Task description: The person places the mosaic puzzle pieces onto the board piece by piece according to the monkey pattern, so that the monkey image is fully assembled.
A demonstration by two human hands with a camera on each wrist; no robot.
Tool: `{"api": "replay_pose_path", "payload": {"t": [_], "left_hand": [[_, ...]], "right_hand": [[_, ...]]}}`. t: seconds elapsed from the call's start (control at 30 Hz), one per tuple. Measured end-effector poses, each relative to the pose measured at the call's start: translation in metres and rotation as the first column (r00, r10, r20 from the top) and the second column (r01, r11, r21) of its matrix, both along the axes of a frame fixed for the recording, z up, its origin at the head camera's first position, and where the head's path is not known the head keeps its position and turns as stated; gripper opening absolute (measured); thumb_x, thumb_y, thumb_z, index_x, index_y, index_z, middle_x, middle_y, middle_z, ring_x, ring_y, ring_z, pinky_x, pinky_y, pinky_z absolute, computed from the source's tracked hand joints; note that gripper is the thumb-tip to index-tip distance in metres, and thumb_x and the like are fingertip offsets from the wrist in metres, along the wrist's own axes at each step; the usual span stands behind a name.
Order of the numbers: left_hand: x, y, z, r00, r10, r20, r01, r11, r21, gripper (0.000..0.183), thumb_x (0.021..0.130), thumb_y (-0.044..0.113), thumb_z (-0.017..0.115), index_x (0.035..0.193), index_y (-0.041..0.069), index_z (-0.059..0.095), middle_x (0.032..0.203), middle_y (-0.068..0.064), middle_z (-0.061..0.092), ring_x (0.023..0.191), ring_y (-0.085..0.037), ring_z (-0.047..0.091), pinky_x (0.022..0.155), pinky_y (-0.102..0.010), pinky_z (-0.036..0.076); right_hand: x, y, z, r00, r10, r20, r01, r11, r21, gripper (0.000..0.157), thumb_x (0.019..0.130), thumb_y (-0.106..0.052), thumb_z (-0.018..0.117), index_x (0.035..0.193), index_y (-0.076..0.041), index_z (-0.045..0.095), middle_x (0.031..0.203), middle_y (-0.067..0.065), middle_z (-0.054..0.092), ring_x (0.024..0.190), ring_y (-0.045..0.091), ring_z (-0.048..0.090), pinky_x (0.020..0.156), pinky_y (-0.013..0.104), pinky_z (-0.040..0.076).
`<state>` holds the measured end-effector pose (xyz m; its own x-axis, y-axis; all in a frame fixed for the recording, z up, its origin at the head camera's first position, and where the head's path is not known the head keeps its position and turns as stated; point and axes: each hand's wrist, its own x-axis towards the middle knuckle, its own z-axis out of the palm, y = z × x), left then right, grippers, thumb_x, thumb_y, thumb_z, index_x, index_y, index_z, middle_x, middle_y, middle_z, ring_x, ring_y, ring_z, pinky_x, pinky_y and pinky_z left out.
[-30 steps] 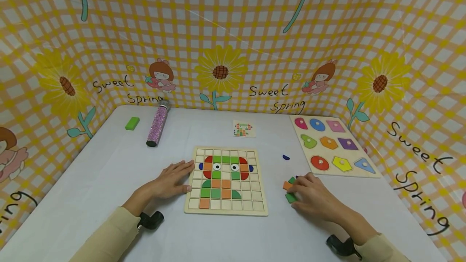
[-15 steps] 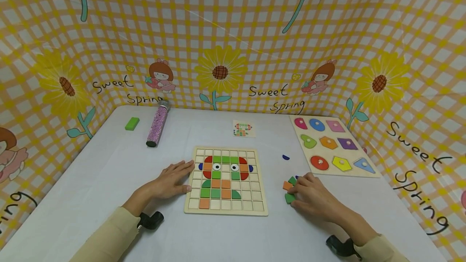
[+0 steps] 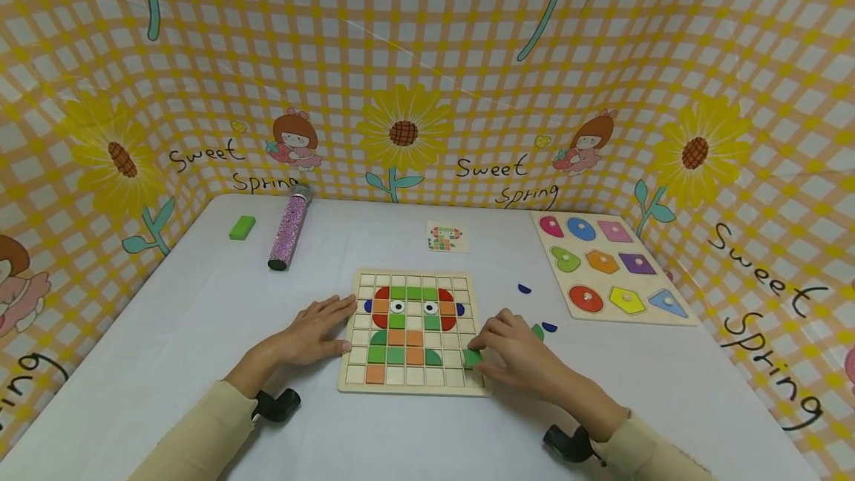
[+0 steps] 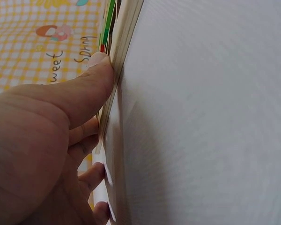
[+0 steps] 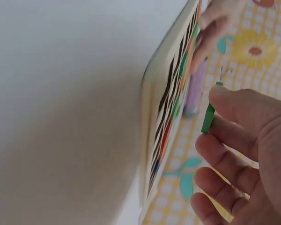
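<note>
My right hand (image 3: 524, 358) pinches a small green tile (image 3: 471, 359) between thumb and fingers, over the right edge of the wooden grid board (image 3: 414, 390). In the right wrist view that tile (image 5: 208, 118) is seen edge-on, apart from the board, and its full outline is hard to tell. My left hand (image 3: 309, 334) rests along the board's left edge, its thumb and fingers against the rim. Red, orange, green and blue pieces and two eye tiles form a figure in the grid. Behind my right hand a green piece (image 3: 537, 332) is partly hidden.
Two dark blue half-round pieces (image 3: 550, 327) lie right of the board. A small picture card (image 3: 448, 237) lies behind it. At the back right is a shape puzzle board (image 3: 628, 284). A glittery pink microphone (image 3: 290, 232) and a green block (image 3: 243, 227) lie back left.
My right hand has moved left from the loose pieces to the board's right edge, carrying a green tile. A blue half-round piece there is now uncovered. My left hand stays in place.
</note>
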<state>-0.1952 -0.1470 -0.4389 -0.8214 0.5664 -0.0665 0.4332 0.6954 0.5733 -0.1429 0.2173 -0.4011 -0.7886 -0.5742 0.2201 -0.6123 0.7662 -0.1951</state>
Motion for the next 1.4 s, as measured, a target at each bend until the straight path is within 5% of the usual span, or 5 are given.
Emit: {"api": "replay_pose_path", "payload": {"t": [0.27, 0.63, 1.4], "left_hand": [[0.0, 0.0, 0.001, 1.0, 0.008, 0.008, -0.008, 1.0, -0.004, 0.071, 0.092, 0.034, 0.059, 0.149, 0.007, 0.026, 0.158, -0.012, 0.021, 0.145, -0.041, 0.013, 0.109, -0.068, 0.011], [0.0, 0.0, 0.001, 1.0, 0.004, 0.0, -0.004, 1.0, -0.004, 0.071, 0.092, 0.033, 0.059, 0.149, 0.006, 0.026, 0.158, -0.013, 0.022, 0.144, -0.041, 0.014, 0.109, -0.068, 0.013], [0.0, 0.0, 0.001, 1.0, 0.005, -0.002, -0.005, 1.0, -0.004, 0.07, 0.092, 0.034, 0.059, 0.149, 0.007, 0.027, 0.158, -0.012, 0.022, 0.145, -0.041, 0.014, 0.109, -0.069, 0.012]], "right_hand": [[-0.002, -0.048, -0.007, 0.993, 0.107, -0.054, -0.107, 0.994, -0.004, 0.023, 0.075, -0.028, 0.077, 0.094, -0.015, 0.072, 0.089, -0.006, 0.063, 0.09, 0.01, 0.045, 0.079, 0.028, 0.042], [-0.002, -0.09, -0.016, 0.984, 0.155, -0.093, -0.151, 0.987, 0.045, 0.022, 0.074, -0.032, 0.077, 0.091, -0.018, 0.073, 0.086, -0.007, 0.064, 0.084, 0.011, 0.045, 0.076, 0.026, 0.041], [-0.003, -0.103, -0.021, 0.98, 0.16, -0.115, -0.148, 0.983, 0.111, 0.025, 0.075, -0.04, 0.076, 0.091, -0.021, 0.074, 0.089, -0.008, 0.064, 0.088, 0.012, 0.045, 0.079, 0.028, 0.042]]}}
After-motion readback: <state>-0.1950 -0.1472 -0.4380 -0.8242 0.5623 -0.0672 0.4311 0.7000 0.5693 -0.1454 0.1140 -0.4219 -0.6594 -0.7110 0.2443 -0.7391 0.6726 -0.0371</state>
